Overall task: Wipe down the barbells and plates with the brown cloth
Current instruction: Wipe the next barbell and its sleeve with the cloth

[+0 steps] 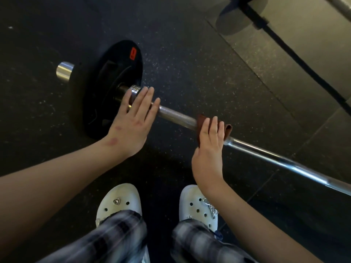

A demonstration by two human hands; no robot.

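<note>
A steel barbell [176, 116] lies on the dark floor, running from upper left to lower right. A black plate [112, 73] with a red label sits on its left sleeve. My left hand [134, 118] rests flat and open on the bar beside the collar, fingers spread. My right hand [209, 147] presses the brown cloth [201, 120] over the bar's middle section, with the cloth wrapped around the shaft under my fingers.
My two white clogs [119, 200] and plaid trouser legs stand just below the bar. A second barbell with a plate [243, 14] lies at the top right on a lighter floor mat [303, 44]. Dark rubber flooring [38, 44] surrounds everything.
</note>
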